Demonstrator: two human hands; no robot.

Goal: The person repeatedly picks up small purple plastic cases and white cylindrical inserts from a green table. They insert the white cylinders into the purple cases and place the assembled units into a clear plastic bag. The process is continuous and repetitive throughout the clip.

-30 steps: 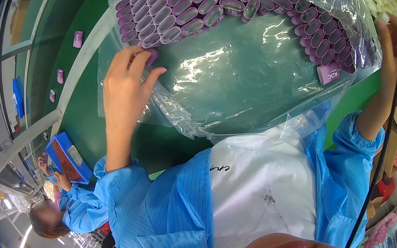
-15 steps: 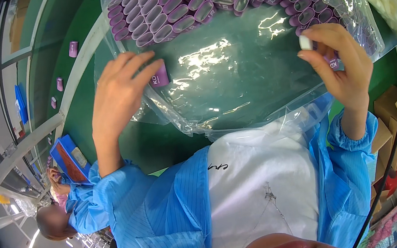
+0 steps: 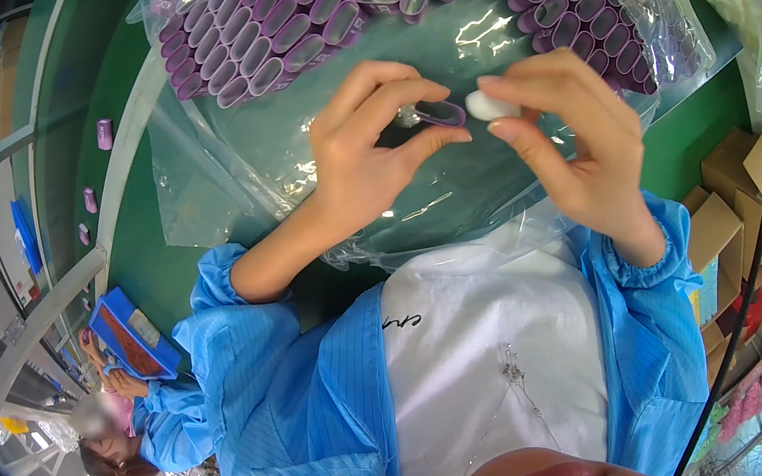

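At your left, a few loose purple pieces (image 3: 105, 134) stand apart on the green table. At the far side, many hollow purple shells (image 3: 250, 43) stand in close rows on clear plastic (image 3: 201, 189). In the middle, your left hand (image 3: 368, 139) pinches one purple shell (image 3: 444, 114) between thumb and fingers, its hollow side showing. Just beside it, your right hand (image 3: 579, 130) grips a small white piece (image 3: 493, 106) by the fingertips. As I judge, both pieces are ready in the hands but not joined; I cannot tell if they touch. The rows beyond show hollow shells too. Half a second ago your hands were well apart, the left one nearer the left edge of the plastic, the right one near the right rows; now they meet.
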